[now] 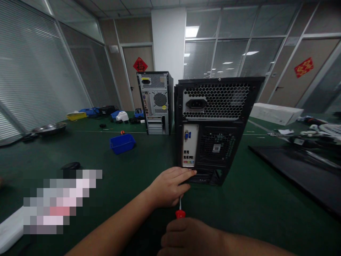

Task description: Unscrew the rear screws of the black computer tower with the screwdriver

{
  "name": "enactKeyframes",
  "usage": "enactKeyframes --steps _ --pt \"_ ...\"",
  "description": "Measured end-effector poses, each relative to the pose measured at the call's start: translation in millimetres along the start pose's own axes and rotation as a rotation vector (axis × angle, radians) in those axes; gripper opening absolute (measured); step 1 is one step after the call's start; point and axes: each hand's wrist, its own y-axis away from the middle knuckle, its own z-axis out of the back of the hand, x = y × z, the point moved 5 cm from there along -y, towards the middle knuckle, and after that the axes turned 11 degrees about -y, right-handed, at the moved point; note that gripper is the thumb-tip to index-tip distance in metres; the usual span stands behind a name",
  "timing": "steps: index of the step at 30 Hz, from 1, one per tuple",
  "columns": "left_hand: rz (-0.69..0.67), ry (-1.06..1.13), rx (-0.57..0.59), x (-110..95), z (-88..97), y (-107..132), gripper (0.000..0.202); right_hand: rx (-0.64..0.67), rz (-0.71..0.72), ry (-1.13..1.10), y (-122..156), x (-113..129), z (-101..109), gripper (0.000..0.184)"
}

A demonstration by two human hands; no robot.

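A black computer tower (215, 124) stands upright on the green table (106, 167), its rear panel facing me. My left hand (170, 186) rests against the case's lower left rear corner, fingers curled around the thin metal shaft of a screwdriver (180, 209). The tool's red handle end shows just above my right hand (189, 236), which is wrapped around the handle near the bottom of the view. The screwdriver tip is hidden behind my left fingers.
A second, grey-backed tower (156, 103) stands farther back. A blue bin (122, 143) sits left of the case. A black side panel (298, 174) lies to the right, a white box (275, 113) beyond it. Small bins and tools clutter the far left.
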Motion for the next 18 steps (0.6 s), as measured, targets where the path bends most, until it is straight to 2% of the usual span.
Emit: enactKeyframes --steps 4,8,11,15,18 --pt "-0.007 0.003 0.011 0.1 -1.4 0.7 0.027 0.084 -0.027 0.023 2.7 -2.7 -9.7 0.026" --pt "-0.003 0.0 0.017 0.3 -1.6 1.1 0.028 0.063 0.005 0.011 3.5 -3.3 -11.7 0.024" --pt "-0.01 -0.004 0.007 -0.1 0.0 0.4 0.024 -0.061 0.044 -0.017 -2.0 -1.7 -2.3 0.013" --pt "-0.01 -0.015 -0.013 -0.2 2.0 -0.5 0.019 -0.298 0.09 0.022 -13.4 4.2 21.6 0.031" --pt "-0.007 -0.016 -0.004 0.1 0.8 -0.3 0.019 -0.387 0.092 0.058 -18.1 7.5 34.4 0.035"
